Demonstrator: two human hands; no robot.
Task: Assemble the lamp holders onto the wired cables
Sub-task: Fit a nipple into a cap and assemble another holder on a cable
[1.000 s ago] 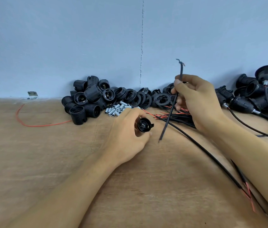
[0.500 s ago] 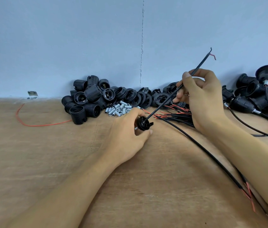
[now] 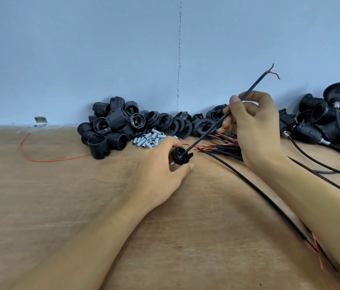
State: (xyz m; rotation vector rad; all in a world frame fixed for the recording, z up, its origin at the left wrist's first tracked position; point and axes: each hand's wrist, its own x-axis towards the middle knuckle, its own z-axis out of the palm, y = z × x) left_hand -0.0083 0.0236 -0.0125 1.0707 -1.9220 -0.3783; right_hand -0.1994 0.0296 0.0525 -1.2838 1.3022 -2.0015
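Right hand is pinching the cable, now lying tilted 1-to-7 o'clock instead of upright, lower tip entering the lamp holder the left hand is gripping mid-table.

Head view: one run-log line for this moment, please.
left hand grips holder cap | right hand pinches black cable | lower cable end at cap's centre hole | split upper end in air
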